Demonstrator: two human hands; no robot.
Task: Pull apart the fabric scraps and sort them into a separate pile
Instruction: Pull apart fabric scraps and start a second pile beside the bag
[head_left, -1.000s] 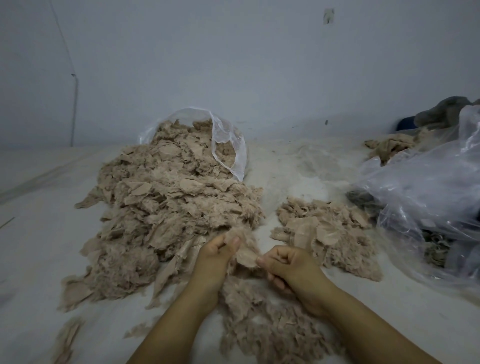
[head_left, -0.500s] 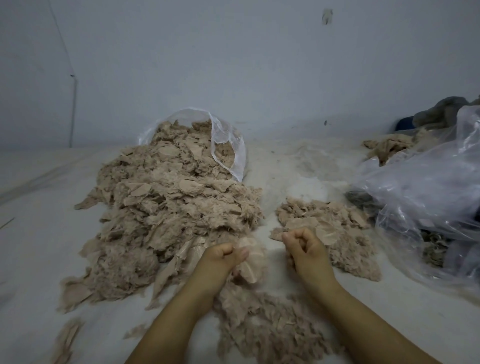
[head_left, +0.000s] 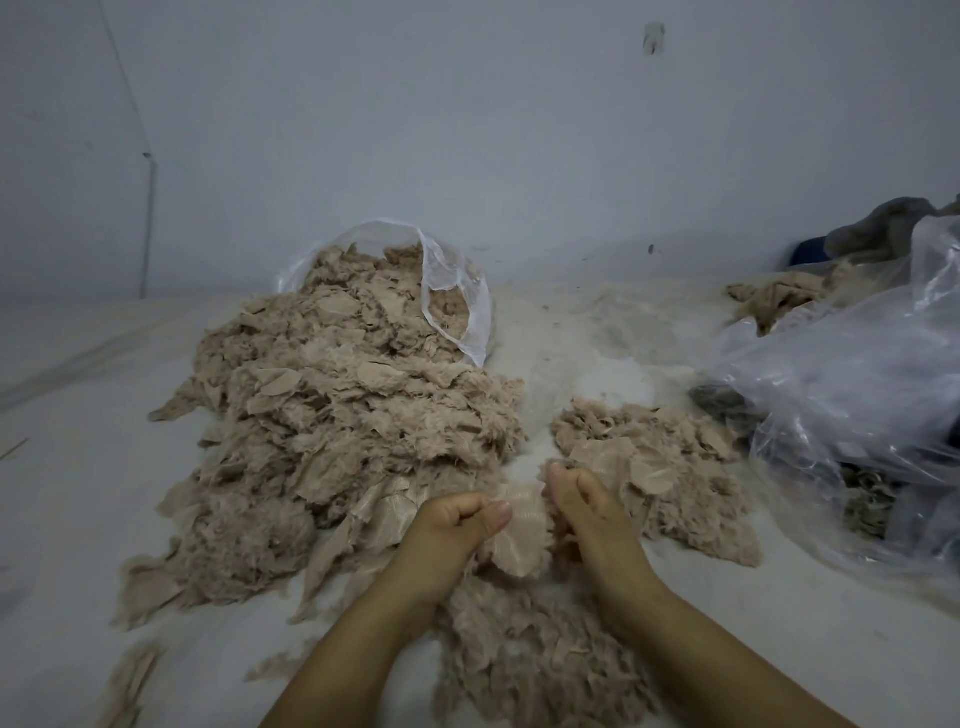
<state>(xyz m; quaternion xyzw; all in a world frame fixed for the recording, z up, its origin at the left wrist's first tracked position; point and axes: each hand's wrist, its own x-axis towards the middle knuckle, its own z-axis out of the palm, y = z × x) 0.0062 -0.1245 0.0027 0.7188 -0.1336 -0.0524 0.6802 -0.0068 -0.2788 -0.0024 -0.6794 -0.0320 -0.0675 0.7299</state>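
We see the left hand (head_left: 457, 525) and right hand (head_left: 587, 512) both curled tight on one beige scrap (head_left: 519, 535), near the floor's (head_left: 78, 519) front edge. Big pile (head_left: 337, 415) spills from a bag (head_left: 457, 296) on the left; small pile (head_left: 675, 467) sits just right of the hands.

right hand (head_left: 582, 512) back beside left hand (head_left: 457, 525), apparently gripping the same scrap (head_left: 519, 540) again

Left hand (head_left: 457, 525) and right hand (head_left: 589, 512) close together, fingers curled, both pinching
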